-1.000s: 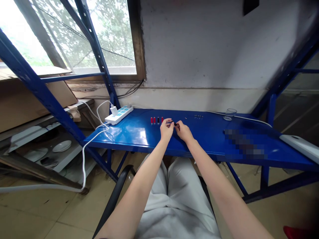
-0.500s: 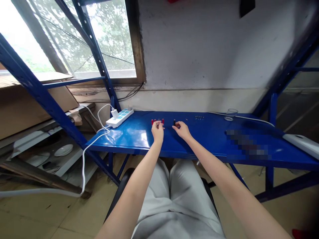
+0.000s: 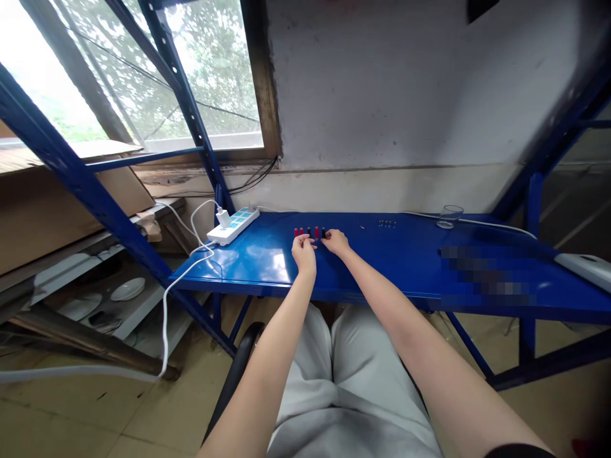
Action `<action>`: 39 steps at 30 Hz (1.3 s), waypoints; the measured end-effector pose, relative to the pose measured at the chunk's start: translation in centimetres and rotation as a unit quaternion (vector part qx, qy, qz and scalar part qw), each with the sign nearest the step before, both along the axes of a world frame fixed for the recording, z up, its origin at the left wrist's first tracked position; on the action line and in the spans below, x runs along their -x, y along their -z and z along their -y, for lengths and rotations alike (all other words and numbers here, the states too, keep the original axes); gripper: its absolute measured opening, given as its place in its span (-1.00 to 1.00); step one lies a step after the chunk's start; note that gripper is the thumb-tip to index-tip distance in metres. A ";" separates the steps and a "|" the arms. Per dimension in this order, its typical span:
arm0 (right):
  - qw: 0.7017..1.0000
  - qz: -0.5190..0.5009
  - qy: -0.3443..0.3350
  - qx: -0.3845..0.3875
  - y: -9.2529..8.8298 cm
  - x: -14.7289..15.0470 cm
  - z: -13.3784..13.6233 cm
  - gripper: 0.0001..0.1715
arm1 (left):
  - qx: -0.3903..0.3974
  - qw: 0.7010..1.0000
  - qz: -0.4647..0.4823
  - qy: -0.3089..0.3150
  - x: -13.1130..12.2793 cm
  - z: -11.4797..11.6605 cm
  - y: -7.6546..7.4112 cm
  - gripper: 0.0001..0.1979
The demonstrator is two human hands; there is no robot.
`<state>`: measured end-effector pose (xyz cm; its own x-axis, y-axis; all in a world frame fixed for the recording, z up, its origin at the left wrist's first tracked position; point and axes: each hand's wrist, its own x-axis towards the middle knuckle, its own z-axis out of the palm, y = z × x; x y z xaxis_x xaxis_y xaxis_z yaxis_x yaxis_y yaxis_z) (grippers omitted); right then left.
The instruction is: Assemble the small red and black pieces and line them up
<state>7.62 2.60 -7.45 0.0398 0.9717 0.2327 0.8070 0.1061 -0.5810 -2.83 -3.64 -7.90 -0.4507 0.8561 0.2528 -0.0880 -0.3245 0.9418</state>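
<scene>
Several small red and black upright pieces, like short caps or plugs, form a row on the blue table; one red piece [image 3: 316,232] stands between my hands. My right hand [image 3: 337,243] has its fingers closed on a small black piece [image 3: 323,233] at the right end of this row. Just in front of the row, my left hand [image 3: 304,252] is closed with its fingertips together. Whatever it may hold is too small to make out. Farther right on the table, tiny metal pieces [image 3: 387,223] lie in neat lines.
On the blue table [image 3: 382,267], a white power strip [image 3: 233,226] with a plug and cable lies at left. A clear glass [image 3: 449,217] stands at the back right, near a blurred dark object [image 3: 487,277] and a white device [image 3: 587,267]. The wall runs behind.
My right hand has moved left with the black piece, bringing it up beside the row. The left hand stays nearly in place. The view has shifted slightly.
</scene>
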 end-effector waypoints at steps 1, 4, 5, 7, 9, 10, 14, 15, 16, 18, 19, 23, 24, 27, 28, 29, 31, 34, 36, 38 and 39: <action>1.000 0.007 0.006 0.004 0.0 0.1 -0.1 -0.86 | 0.001 1.000 0.001 0.001 0.0 0.0 0.0 -0.84; 0.999 0.029 0.016 0.018 -0.2 0.3 -0.1 -0.83 | 0.001 1.000 0.004 0.004 -0.1 0.0 0.1 -0.84; 0.999 0.036 0.018 0.025 -0.3 0.3 0.0 -0.83 | 0.000 1.000 0.004 0.005 -0.1 0.0 0.1 -0.83; 0.998 0.048 0.020 0.042 -0.6 0.3 0.2 -0.82 | -0.002 1.000 0.004 0.007 -0.1 0.0 0.1 -0.83; 0.997 0.054 0.022 0.056 -0.8 0.4 0.3 -0.81 | 0.000 1.000 0.005 0.007 -0.1 0.0 0.1 -0.83; 0.996 0.055 0.023 0.063 -0.9 0.4 0.3 -0.80 | 0.002 1.000 0.006 0.006 -0.1 0.0 0.0 -0.83; 0.995 0.062 0.018 0.077 -1.0 0.1 0.2 -0.76 | 0.011 1.000 0.007 0.008 -0.2 0.1 -0.1 -0.83; 0.995 0.064 0.012 0.075 -0.9 0.0 0.3 -0.73 | 0.012 1.000 0.006 0.012 -0.2 0.2 -0.1 -0.83; 0.995 0.066 0.005 0.071 -0.9 -0.3 0.4 -0.70 | 0.014 1.000 0.004 0.015 -0.2 0.2 -0.1 -0.83; 0.996 0.061 -0.012 0.060 -1.0 -0.9 0.9 -0.64 | 0.017 1.000 -0.005 0.021 -0.2 0.1 0.0 -0.82; 0.997 0.051 -0.022 0.055 -1.1 -1.3 1.3 -0.62 | 0.017 1.000 -0.013 0.022 -0.2 0.0 0.1 -0.82; 0.997 -0.040 -0.041 0.052 -1.3 -3.1 3.4 -0.68 | 0.012 0.998 -0.054 0.027 -0.3 -0.3 0.4 -0.87; 0.995 -0.069 -0.045 0.047 -1.2 -3.6 4.0 -0.72 | 0.015 0.997 -0.063 0.037 -0.4 -0.3 0.4 -0.87; 0.985 -0.163 -0.057 0.018 -0.6 -4.7 5.6 -0.80 | 0.030 0.989 -0.099 0.104 -0.7 -0.3 0.4 -0.81; 0.981 -0.187 -0.059 0.004 -0.4 -4.9 6.1 -0.80 | 0.032 0.984 -0.117 0.132 -0.8 -0.2 0.4 -0.79; 0.978 -0.198 -0.060 -0.007 -0.2 -5.0 6.5 -0.81 | 0.032 0.977 -0.139 0.158 -0.9 -0.2 0.4 -0.77; 0.980 -0.186 -0.063 -0.029 0.1 -5.1 7.1 -0.83 | 0.030 0.962 -0.188 0.195 -1.0 -0.2 0.5 -0.78; 0.987 -0.136 -0.071 -0.048 0.2 -4.8 7.7 -0.83 | 0.032 0.948 -0.237 0.211 -1.0 -0.2 0.8 -0.84; 0.989 -0.116 -0.075 -0.055 0.1 -4.7 7.9 -0.83 | 0.034 0.945 -0.249 0.209 -1.0 -0.3 1.0 -0.84; 0.989 -0.105 -0.082 -0.059 0.1 -4.6 7.9 -0.82 | 0.034 0.944 -0.255 0.207 -0.9 -0.3 1.0 -0.83; 0.990 -0.101 -0.085 -0.059 0.1 -4.7 7.9 -0.82 | 0.032 0.943 -0.258 0.207 -0.9 -0.3 1.0 -0.83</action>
<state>12.28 -5.34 -7.59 -0.0639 0.9347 0.3496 0.6411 0.3070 -0.7034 -1.92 -3.35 -8.94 0.0940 0.9529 0.2883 0.2810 -0.3032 0.9105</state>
